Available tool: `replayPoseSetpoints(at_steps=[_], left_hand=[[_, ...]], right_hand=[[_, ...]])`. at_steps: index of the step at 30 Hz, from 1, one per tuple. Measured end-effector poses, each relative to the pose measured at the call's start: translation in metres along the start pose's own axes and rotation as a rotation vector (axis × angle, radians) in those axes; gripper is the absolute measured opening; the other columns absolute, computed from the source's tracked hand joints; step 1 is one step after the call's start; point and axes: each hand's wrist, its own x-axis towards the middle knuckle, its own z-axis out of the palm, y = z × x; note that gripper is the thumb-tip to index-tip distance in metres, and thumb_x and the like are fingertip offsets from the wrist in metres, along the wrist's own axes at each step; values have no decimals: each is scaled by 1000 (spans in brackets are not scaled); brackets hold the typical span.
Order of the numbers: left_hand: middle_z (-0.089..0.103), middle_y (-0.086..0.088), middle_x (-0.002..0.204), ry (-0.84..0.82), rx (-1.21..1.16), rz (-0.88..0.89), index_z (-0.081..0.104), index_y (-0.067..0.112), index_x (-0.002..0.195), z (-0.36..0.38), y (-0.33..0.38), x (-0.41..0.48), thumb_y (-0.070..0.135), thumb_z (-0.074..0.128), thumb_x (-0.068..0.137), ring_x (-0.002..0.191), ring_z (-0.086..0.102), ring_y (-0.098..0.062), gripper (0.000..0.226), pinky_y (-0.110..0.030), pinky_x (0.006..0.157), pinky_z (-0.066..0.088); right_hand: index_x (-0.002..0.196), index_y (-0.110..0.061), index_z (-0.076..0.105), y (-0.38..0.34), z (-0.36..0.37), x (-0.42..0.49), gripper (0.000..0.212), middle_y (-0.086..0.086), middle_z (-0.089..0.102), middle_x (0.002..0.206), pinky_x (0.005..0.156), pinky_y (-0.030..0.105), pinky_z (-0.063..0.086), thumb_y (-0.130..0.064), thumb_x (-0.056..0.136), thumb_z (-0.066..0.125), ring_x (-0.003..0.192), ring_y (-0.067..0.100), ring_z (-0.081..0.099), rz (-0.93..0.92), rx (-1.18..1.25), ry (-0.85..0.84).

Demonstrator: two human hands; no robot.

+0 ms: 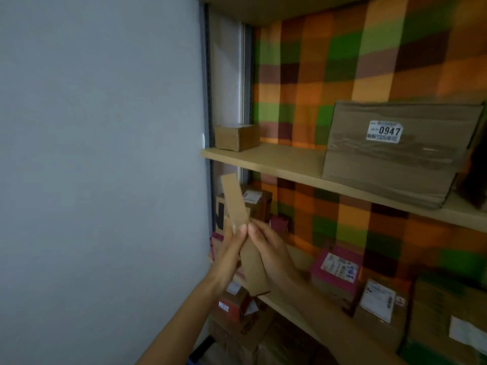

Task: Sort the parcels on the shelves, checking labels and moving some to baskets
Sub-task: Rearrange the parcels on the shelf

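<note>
A grey wall (pixel 100 154) filled the left. Beside it, the left hand (pixel 230 250) and right hand (pixel 272 252) both gripped one long cardboard parcel (pixel 234 200), tilted, partly hiding boxes behind it. On the shelf (pixel 284 159) above stood two boxes: a small box (pixel 235 137), then a large box (pixel 395 164) labelled 0947.

Fine print around 0947 on the white label (pixel 384 131) of the large brown cardboard box (pixel 395 164) is too small to read. A dark brown object (pixel 475 180) is cut off by the right edge. The left hand (pixel 229 250) and right hand (pixel 272 250) hide part of the long flat brown cardboard parcel (pixel 235 204).
</note>
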Motion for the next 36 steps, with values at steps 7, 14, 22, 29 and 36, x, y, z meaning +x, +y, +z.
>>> replayPoseSetpoints(at_steps=[7,14,22,29,36], left_hand=[[40,18,140,-336,22,107,4,37,155,-25,28,2,35,60,84,121,52,7,90,-15,87,51],[43,10,147,-361,19,40,24,50,145,-64,1,27,54,70,74,135,44,-13,85,-32,107,47],[69,-13,109,-260,-382,-77,55,15,128,-121,-5,47,51,63,75,95,71,-28,64,-39,75,60],[69,-11,84,-284,-633,-81,73,14,90,-137,-11,44,59,74,68,71,70,-21,51,-34,60,58],[69,-19,114,-287,-442,-263,56,12,127,-144,-31,44,53,67,77,100,69,-36,66,-43,76,59]], right_hand=[[138,-36,43,-14,2,44,44,4,49,138,107,39,44,-53,97,43,131,25,49,57,-29,5],[143,-26,48,23,25,84,58,2,58,130,99,39,49,-56,94,51,121,23,57,90,-135,144],[131,-25,57,33,32,105,53,-10,62,108,78,21,46,-58,94,39,103,12,63,49,-291,213],[137,-29,55,60,8,102,83,11,62,131,107,55,42,-79,72,63,122,30,60,418,34,171],[135,-22,53,72,13,96,57,14,69,119,99,53,51,-37,84,72,107,32,68,389,196,313]])
